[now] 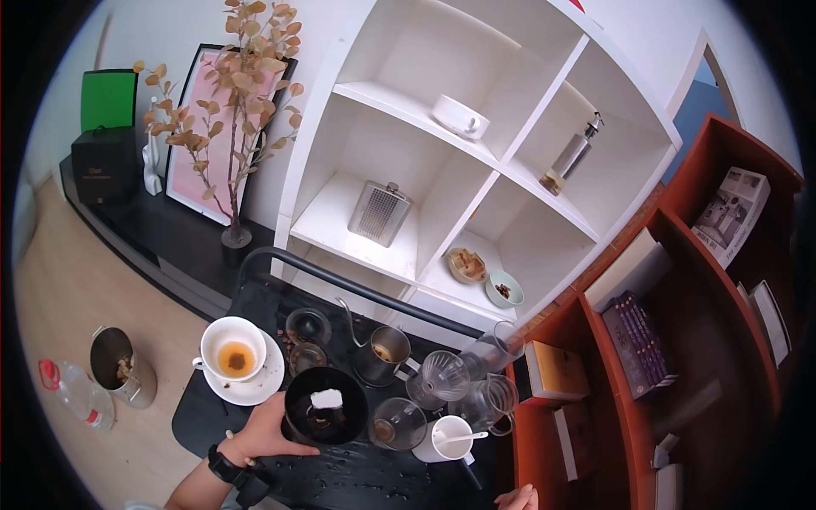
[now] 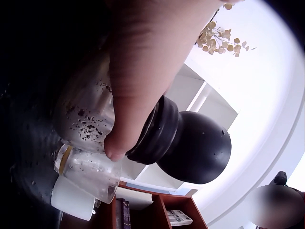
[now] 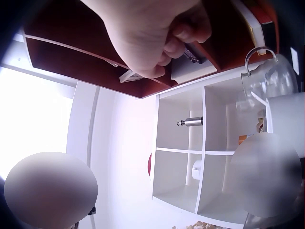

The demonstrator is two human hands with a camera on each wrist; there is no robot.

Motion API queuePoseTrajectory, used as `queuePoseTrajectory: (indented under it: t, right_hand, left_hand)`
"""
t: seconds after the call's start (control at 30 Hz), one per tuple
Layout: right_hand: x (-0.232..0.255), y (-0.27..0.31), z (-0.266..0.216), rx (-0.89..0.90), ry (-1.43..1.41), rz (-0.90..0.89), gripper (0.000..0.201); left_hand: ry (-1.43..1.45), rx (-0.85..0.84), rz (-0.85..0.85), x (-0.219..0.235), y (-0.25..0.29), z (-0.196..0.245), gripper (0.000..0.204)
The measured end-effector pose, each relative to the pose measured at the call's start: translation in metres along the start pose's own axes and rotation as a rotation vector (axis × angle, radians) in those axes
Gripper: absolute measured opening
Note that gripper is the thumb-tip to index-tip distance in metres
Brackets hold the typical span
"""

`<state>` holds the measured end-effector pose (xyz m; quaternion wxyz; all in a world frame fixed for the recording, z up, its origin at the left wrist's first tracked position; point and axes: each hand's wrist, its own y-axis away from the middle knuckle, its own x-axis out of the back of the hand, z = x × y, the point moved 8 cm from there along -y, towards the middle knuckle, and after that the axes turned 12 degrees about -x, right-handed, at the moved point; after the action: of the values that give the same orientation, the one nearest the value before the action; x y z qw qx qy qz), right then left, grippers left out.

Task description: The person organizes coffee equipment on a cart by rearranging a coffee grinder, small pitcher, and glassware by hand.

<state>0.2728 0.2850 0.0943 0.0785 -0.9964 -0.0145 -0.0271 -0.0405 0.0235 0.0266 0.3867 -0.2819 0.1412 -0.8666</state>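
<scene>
My left hand (image 1: 268,432) grips a glass jar with a black rounded top (image 1: 344,429) low over the black tray table (image 1: 340,480). In the left wrist view, dark grounds cling inside the jar's clear glass (image 2: 86,119), and the thumb presses near its black collar (image 2: 159,131). A white cup (image 1: 219,340) of brown liquid stands on a saucer (image 1: 270,370) just beyond this hand. At the bottom edge of the head view my right hand (image 1: 517,500) hangs with fingers loosely curled, holding nothing. A white mug with a spoon (image 1: 442,440) is nearest to it.
A glass (image 1: 398,425), a ribbed glass dripper (image 1: 444,376), a glass pitcher (image 1: 497,399) and a gooseneck kettle (image 1: 387,348) crowd the table's right half. Beyond its back rail stands a white shelf (image 1: 416,102). A brown bookcase (image 1: 612,425) borders the right. Water wets the tabletop.
</scene>
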Motion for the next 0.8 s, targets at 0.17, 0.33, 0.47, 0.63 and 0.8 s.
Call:
queuePoseTrajectory:
  t: [0.17,0.33,0.47,0.63,0.8]
  right_hand:
    - [-0.013,0.002,-0.003,-0.001,-0.046,-0.024,0.036]
    - [-0.018,0.004,0.003,-0.031,-0.040,-0.045,0.038]
    - [-0.018,0.003,-0.001,-0.003,-0.023,-0.051,0.039]
    - [-0.024,0.002,0.000,0.029,-0.033,-0.067,0.039]
    - [-0.028,0.005,-0.002,-0.008,0.020,-0.073,0.039]
  left_hand:
    - [0.136,-0.005,-0.083,-0.006,-0.002,0.010,0.088]
    - [0.173,0.005,-0.198,-0.013,-0.003,0.015,0.089]
    - [0.176,0.017,-0.203,-0.015,-0.001,0.012,0.089]
    - [0.166,0.004,-0.212,-0.016,0.000,0.009,0.089]
    - [0.166,0.016,-0.214,-0.015,-0.002,0.011,0.089]
